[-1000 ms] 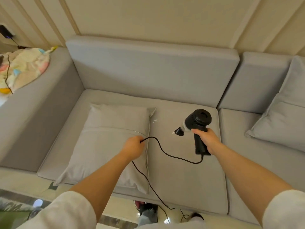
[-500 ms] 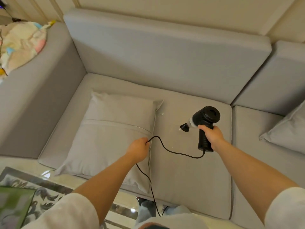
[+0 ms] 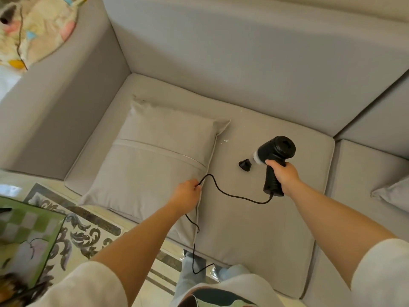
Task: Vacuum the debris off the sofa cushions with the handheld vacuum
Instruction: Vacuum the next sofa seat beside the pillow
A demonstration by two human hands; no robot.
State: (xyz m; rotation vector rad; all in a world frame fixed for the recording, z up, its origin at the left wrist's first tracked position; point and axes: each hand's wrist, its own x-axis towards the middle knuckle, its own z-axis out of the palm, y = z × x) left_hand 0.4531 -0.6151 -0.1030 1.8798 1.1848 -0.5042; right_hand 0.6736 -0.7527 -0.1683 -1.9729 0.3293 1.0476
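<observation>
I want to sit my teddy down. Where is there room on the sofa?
Bare seat cushion lies between the pillow and the next cushion's seam, under the cord. The left side is crowded by the pillow; crumbs lie by its corner.

Throw pillow (image 3: 155, 165) is lying on the seat cushion (image 3: 254, 229), left side. Debris (image 3: 225, 141) is sitting just right of it; handheld vacuum (image 3: 273, 160) is hovering further right.

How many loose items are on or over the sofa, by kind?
Pillows: 2, one by the cord, one at the right edge
Vacuum: 1, in the right hand
Cord: 1, pinched in the left hand
Patterned blanket: 1
Total: 5
White debris specks not counted.
</observation>
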